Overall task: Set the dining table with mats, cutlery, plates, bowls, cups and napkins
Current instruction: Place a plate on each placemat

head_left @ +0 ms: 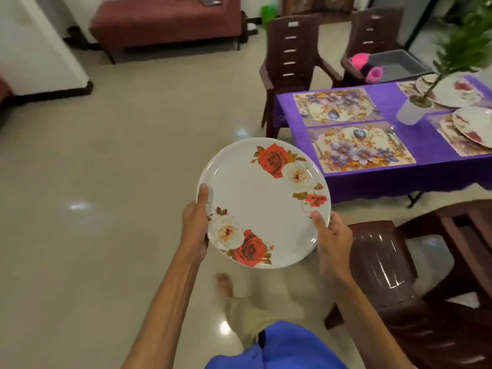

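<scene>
A white plate with red and white roses (262, 206) is held level in front of me, over the floor. My left hand (195, 222) grips its left rim and my right hand (331, 242) grips its lower right rim. To the right stands the dining table with a purple cloth (372, 182). Two floral mats lie bare on it, a far one (336, 106) and a near one (360, 146). Further right, two mats each carry a rose plate, one at the back (458, 94) and one nearer (474, 126).
Brown plastic chairs surround the table: one at the far end (290, 65), one beside it holding a grey tray (399, 62) with pink cups (360, 61), and one close at my right (394, 275). A potted green plant (415, 110) stands on the table. A maroon bench (165, 22) is across the tiled floor.
</scene>
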A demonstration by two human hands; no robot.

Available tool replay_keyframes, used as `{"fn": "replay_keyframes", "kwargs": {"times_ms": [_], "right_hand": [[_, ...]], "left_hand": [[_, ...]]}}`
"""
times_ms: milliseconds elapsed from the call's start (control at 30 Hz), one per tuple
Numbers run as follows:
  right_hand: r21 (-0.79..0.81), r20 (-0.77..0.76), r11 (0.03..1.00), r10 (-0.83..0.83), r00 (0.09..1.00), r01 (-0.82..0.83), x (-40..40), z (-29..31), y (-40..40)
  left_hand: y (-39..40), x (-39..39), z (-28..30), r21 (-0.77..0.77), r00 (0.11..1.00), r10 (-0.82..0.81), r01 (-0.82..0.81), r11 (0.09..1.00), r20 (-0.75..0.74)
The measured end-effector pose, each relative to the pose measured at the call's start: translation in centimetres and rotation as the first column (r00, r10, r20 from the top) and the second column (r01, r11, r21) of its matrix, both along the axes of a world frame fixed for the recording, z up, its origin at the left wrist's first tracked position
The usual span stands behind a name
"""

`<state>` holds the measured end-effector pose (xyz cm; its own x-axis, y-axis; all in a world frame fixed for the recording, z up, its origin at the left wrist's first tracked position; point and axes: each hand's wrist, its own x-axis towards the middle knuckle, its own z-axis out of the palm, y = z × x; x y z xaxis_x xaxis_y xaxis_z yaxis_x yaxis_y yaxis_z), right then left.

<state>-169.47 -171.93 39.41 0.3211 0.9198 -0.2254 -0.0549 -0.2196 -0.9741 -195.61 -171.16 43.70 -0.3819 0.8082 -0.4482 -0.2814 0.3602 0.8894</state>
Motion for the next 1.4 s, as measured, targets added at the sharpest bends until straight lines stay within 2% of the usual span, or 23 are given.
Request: {"fn": "replay_keyframes", "kwargs": {"times_ms": [67,133,267,333,400,500,567,667,833,933,1033,1167,1267,1400], "right_hand": [[-0.016,-0.019,0.996,-0.085,0.996,0.085,-2.0,-1.1,5.2],[0.032,-0.039,0.983,-0.177,0.983,0.179,-4.0,-1.4,10.1],[-0.007,-0.004,0.948,-0.318,0.948,0.318,-5.2,-1.4,18.4],[0.010,0.055,0.933,-0.359,0.932,0.359,-5.2,-1.2,19.9],[0.003,0.067,0.822,-0.569,0.820,0.570,-4.1,-3.8,28.3],[-0.027,0.094,0.735,-0.673,0.734,0.677,-1.7,-3.9,28.9],[-0.053,0.143,0.605,-0.782,0.606,0.794,0.0,-6.4,32.8],[-0.115,0.228,0.431,-0.865,0.446,0.895,1.2,-7.6,36.5],[-0.192,0.319,0.156,-0.924,0.212,0.969,1.7,-7.4,40.0],[-0.248,0.343,-0.011,-0.936,0.078,0.969,1.8,-7.2,40.3],[-0.271,0.338,-0.081,-0.941,0.016,0.959,2.9,-7.7,41.6],[-0.270,0.313,-0.114,-0.949,-0.024,0.956,4.0,-8.2,43.9],[-0.267,0.274,-0.102,-0.961,-0.026,0.958,4.0,-8.3,45.5],[-0.272,0.246,-0.136,-0.967,-0.068,0.952,4.5,-7.8,48.2]], "left_hand": [[7.3,-1.6,-0.4,0.022,0.998,-0.063,0.064,0.998,-0.018],[14.7,-2.7,-0.3,0.032,0.990,-0.136,0.137,0.990,-0.042],[27.0,-3.3,0.8,0.022,0.957,-0.276,0.279,0.960,-0.088],[30.1,-3.5,1.0,0.027,0.942,-0.308,0.314,0.949,-0.135],[43.2,-2.3,-0.5,0.000,0.871,-0.466,0.472,0.882,-0.157],[46.6,-2.2,-1.1,0.015,0.828,-0.531,0.542,0.840,-0.182],[54.4,-1.7,-3.6,-0.004,0.785,-0.594,0.603,0.798,-0.176],[64.1,-0.4,-6.1,-0.087,0.686,-0.697,0.697,0.712,-0.208],[77.4,4.5,-7.7,-0.158,0.532,-0.823,0.812,0.562,-0.197],[83.2,9.1,-8.9,-0.158,0.479,-0.866,0.853,0.498,-0.144],[87.7,14.2,-11.9,-0.172,0.465,-0.884,0.868,0.465,-0.043],[90.9,19.2,-17.5,-0.245,0.521,-0.850,0.836,0.491,0.075],[91.9,22.1,-20.4,-0.319,0.555,-0.819,0.810,0.492,0.148],[93.2,25.8,-23.8,-0.376,0.539,-0.815,0.815,0.441,0.212]]}}
